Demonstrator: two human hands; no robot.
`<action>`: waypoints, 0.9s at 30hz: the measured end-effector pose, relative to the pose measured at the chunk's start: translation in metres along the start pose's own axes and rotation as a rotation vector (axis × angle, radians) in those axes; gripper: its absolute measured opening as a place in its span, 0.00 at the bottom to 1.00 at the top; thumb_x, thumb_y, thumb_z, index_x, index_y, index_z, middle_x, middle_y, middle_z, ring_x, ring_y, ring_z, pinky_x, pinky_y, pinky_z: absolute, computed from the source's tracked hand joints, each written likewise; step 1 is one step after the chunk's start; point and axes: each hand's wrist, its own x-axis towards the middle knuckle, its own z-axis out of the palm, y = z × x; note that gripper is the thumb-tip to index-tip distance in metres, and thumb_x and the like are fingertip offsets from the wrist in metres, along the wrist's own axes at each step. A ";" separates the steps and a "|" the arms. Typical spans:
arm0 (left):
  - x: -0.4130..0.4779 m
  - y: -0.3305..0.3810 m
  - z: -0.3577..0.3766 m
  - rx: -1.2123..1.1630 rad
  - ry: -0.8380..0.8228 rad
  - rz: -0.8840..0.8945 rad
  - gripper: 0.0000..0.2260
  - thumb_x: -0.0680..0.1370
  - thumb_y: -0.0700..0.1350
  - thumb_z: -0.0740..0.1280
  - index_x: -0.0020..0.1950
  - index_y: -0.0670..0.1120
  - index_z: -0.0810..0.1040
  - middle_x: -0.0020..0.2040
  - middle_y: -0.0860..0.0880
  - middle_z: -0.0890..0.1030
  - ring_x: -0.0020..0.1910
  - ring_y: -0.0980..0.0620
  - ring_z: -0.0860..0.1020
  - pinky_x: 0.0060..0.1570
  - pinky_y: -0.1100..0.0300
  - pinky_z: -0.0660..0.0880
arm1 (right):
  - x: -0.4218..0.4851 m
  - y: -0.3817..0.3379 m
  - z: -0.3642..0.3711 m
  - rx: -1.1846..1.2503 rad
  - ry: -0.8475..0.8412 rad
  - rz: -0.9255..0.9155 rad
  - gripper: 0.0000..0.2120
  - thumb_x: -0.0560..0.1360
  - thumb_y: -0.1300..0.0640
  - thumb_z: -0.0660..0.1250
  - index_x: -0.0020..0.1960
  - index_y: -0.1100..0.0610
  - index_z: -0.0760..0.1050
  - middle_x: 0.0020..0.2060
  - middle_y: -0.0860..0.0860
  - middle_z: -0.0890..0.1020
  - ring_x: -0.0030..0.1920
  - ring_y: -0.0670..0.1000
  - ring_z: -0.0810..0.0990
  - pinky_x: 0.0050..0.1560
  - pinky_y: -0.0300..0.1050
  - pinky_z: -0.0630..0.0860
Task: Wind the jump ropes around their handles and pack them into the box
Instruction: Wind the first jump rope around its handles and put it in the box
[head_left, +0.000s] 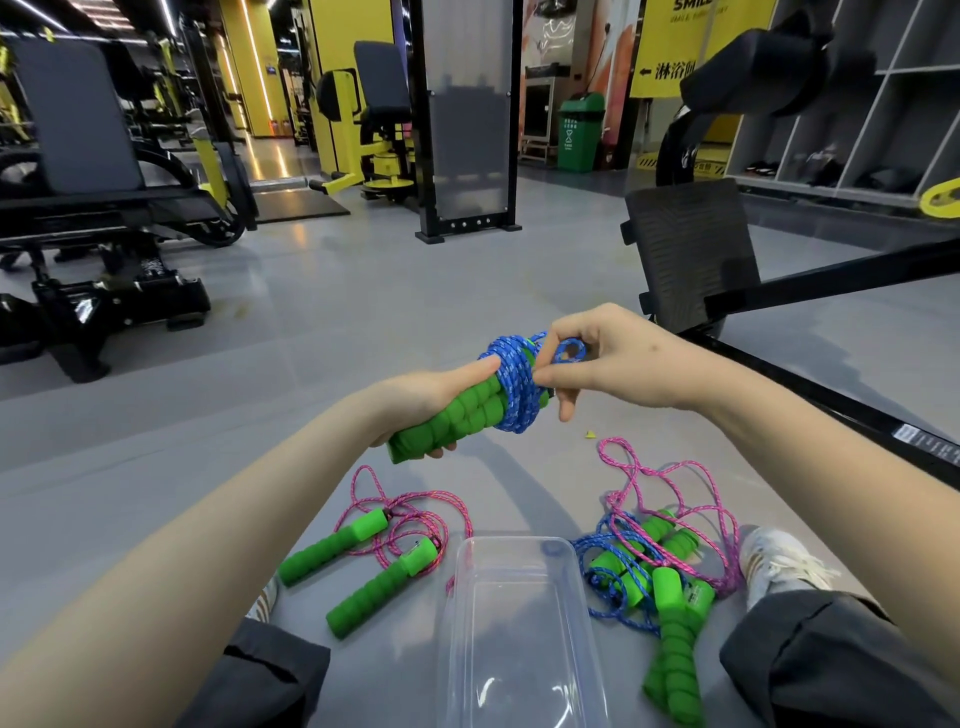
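Hands meet mid-frame, held up over smooth grey gym floor (332, 322). L hand (431, 395) grips a pair of ribbed green foam handles (457, 418) lying side by side, fingers curled underneath, thumb laid along the top toward the coils. Blue braided jump rope (511, 387) sits in several tight turns round the far end of those handles. R hand (613, 364) pinches a small loop of the same blue rope btw thumb & forefinger, just beside the coils; its other fingers are loosely bent, one pointing down.

Clear rectangular plastic box (511, 541) stands on the floor low centre, btw the person's knees in dark trousers (810, 654).

Left of box: loose pink braided jump rope (415, 512) w/ two green foam handles (358, 561), handles apart, cord in slack loops around them.

Right of box, touching its edge: tangled heap of pink & blue ropes (670, 566) w/ several green handles mixed in; can't tell how many ropes. Pink loops spread up & out from heap.

White laced sneaker (774, 564) just beside heap, far right. Tiny yellow scrap (590, 434) on floor below R hand.

Background: black & yellow gym machines (374, 156), green wheelie bin (579, 137), grey cubby shelving (852, 114) at right.
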 end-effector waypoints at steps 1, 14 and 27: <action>0.000 0.001 0.001 0.011 -0.004 0.002 0.26 0.75 0.69 0.52 0.42 0.49 0.76 0.35 0.44 0.79 0.24 0.53 0.76 0.24 0.68 0.72 | 0.000 0.000 0.000 0.043 -0.010 -0.006 0.05 0.75 0.61 0.67 0.44 0.64 0.76 0.29 0.57 0.82 0.35 0.55 0.84 0.46 0.44 0.77; -0.006 0.016 0.004 0.592 0.027 0.209 0.32 0.66 0.76 0.57 0.36 0.45 0.72 0.34 0.48 0.74 0.34 0.49 0.72 0.36 0.58 0.67 | -0.004 0.004 -0.006 0.101 -0.021 0.004 0.06 0.71 0.60 0.72 0.42 0.63 0.79 0.37 0.69 0.80 0.34 0.53 0.76 0.38 0.48 0.73; -0.012 0.021 0.012 0.975 0.214 0.263 0.32 0.66 0.77 0.55 0.45 0.50 0.77 0.36 0.52 0.75 0.38 0.52 0.74 0.37 0.58 0.67 | -0.001 0.006 0.007 0.087 -0.129 -0.043 0.03 0.73 0.61 0.70 0.46 0.61 0.79 0.40 0.67 0.81 0.37 0.54 0.77 0.44 0.54 0.75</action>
